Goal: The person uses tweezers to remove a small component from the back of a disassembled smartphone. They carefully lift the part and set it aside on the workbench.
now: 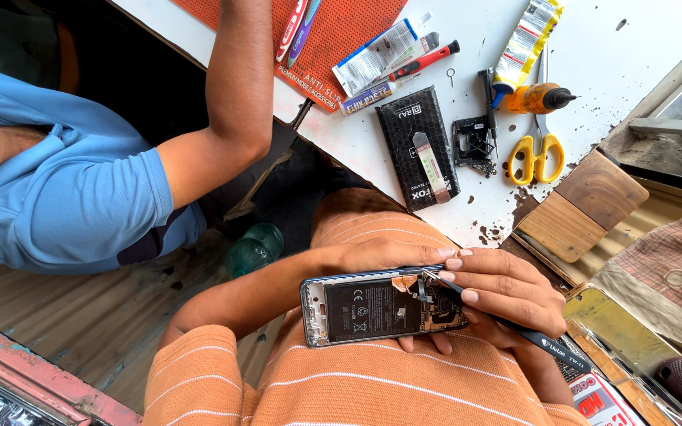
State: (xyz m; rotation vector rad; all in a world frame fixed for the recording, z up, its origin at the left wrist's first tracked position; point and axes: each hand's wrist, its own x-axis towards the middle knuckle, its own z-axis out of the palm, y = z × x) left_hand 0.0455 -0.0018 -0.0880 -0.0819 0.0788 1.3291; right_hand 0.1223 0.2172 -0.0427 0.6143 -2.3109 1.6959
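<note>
Two hands on an opened phone (pixel 380 309): left hand (pixel 372 256) cradling it, right hand (pixel 507 292) pinching black tweezers (pixel 515 327).

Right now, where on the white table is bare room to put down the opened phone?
The white table is bare at its upper right corner, beyond the orange bottle and yellow-handled scissors. A smaller patch lies left of the black battery pack, below the red mat. Around the small black phone part it is crowded.

- Opened phone (pixel 383 308) — black battery, copper-orange patches.
- Below the phone, a shirt (pixel 357 386) — orange with thin white stripes.
- Above the phone, scissors (pixel 536 158) with yellow handles.
- Left of the phone, a light blue shirt (pixel 65 197).
</note>
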